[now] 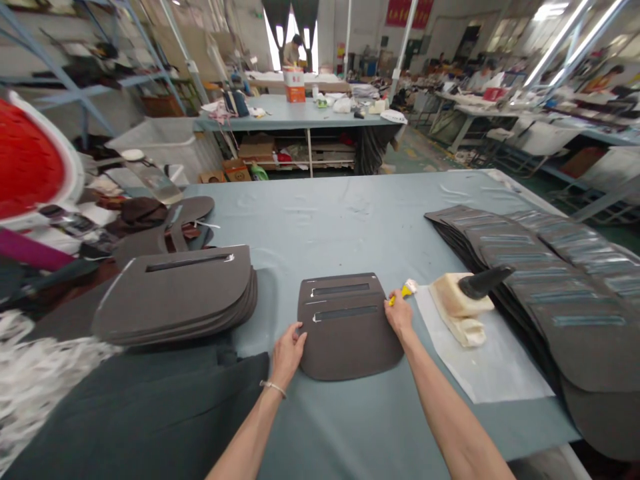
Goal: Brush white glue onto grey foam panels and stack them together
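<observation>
A dark grey-brown panel with rounded corners and two long slots lies flat on the blue-grey table in front of me. At its left edge, the fingers and thumb of my left hand are closed on the rim. My right hand is wrapped round a small yellow-handled brush, its pale bristles pointing up and right. That same hand also touches the panel's right edge. Beside it, a stained cream container with a black conical piece on top rests on a white sheet.
Stacked panels lie on the left, above folded dark cloth. Overlapping slotted panels spread along the right. A clear jar stands at the back left. Beyond is another table with an orange-and-white box; people work farther off.
</observation>
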`<state>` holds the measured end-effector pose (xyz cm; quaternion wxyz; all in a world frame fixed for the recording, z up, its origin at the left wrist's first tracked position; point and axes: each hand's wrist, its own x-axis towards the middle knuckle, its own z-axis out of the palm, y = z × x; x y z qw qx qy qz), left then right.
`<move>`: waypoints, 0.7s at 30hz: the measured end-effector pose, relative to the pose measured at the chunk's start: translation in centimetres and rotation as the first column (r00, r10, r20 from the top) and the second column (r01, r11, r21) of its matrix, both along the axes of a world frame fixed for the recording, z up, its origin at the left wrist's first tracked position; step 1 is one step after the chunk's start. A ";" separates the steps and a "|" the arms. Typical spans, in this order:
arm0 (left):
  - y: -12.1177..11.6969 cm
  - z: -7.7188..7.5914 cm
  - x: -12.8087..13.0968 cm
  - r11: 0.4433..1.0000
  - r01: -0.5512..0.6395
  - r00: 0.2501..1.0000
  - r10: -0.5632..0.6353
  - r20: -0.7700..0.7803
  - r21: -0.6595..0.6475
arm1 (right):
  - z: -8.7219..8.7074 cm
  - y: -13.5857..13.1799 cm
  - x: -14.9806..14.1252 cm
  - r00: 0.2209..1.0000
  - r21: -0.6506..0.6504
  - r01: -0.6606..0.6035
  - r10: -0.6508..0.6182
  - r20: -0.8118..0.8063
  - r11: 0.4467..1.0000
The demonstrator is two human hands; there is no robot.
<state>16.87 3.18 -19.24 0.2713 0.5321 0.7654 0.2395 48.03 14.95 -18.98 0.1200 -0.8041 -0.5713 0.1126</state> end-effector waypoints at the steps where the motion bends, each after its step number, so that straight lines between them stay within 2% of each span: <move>1: 0.0 0.0 0.0 1.000 0.000 1.000 0.000 -0.006 -0.002 | 0.1 0.0 0.0 1.000 -0.007 0.001 -0.001 0.002 1.000; 14: -0.1 0.4 0.2 1.000 0.005 0.999 -0.006 -0.046 -0.024 | 1.2 -0.3 -0.7 0.998 -0.056 -0.007 0.010 0.061 0.998; 21: 0.3 1.0 0.6 0.999 -0.006 0.997 0.004 -0.072 -0.038 | 0.6 0.0 -0.7 0.996 -0.063 -0.054 0.059 0.074 0.997</move>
